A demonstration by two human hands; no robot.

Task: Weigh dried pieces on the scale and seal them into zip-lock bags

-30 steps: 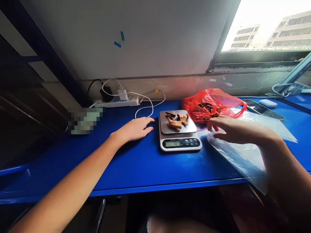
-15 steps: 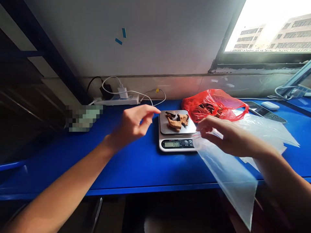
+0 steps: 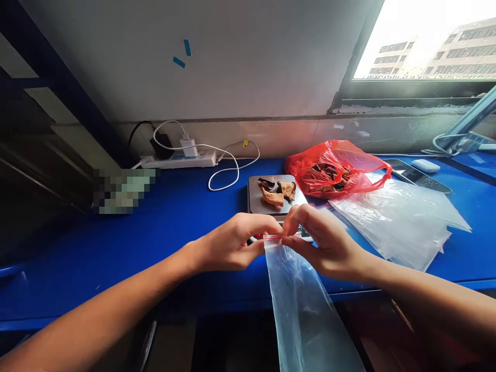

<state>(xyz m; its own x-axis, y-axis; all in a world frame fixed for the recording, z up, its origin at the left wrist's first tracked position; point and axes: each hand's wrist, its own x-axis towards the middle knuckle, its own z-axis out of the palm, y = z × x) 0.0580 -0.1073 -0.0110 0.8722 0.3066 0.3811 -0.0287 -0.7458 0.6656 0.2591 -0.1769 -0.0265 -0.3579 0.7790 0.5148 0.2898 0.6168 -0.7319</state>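
Observation:
A clear zip-lock bag [image 3: 300, 305] with a red line along its top hangs down over the table's front edge. My left hand [image 3: 236, 242] pinches the top of the bag between thumb and fingers. Close against it, my right hand [image 3: 323, 240] pinches the same top edge. Just behind the hands stands a digital kitchen scale [image 3: 253, 181], its display mostly hidden by them. Several dried, brown, bark-like pieces [image 3: 272, 198] lie on the scale's plate.
A red plastic bag [image 3: 306, 160] holding more dried pieces sits right of the scale. Several flat clear bags [image 3: 403, 222] lie in front of it. Behind are a phone [image 3: 420, 176], a white case [image 3: 425, 165], and a power strip [image 3: 201, 159] with white cable on the blue table [image 3: 163, 227].
My right hand has brought the zip-lock bag left and down, in front of the scale. My left hand has moved right and down and taken hold of the bag's top edge.

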